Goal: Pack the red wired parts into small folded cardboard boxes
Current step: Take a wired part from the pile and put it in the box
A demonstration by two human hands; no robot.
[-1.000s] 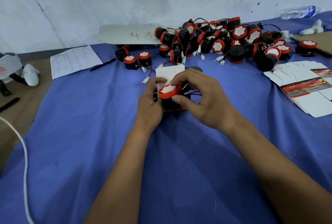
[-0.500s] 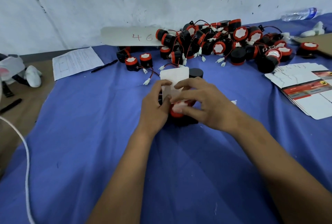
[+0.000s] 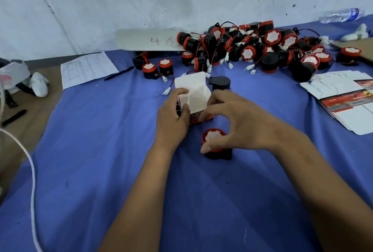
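Nearest, one red wired part [image 3: 214, 143] stands on the blue cloth [image 3: 101, 160] under the right hand [image 3: 238, 124], whose fingers are spread apart, thumb touching its rim. Just behind, the left hand [image 3: 172, 118] is clamped on a small cardboard box [image 3: 192, 94] with its flap open; what it contains is hidden. Far back, a large pile of parts [image 3: 252, 49] and flat boxes [image 3: 343, 98] remain, so I judge most packing is left.

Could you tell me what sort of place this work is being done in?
Probably a small packing workshop: a heap of red wired parts, a stack of flat unfolded cartons and a tally sheet with a pen lie on a blue cloth.
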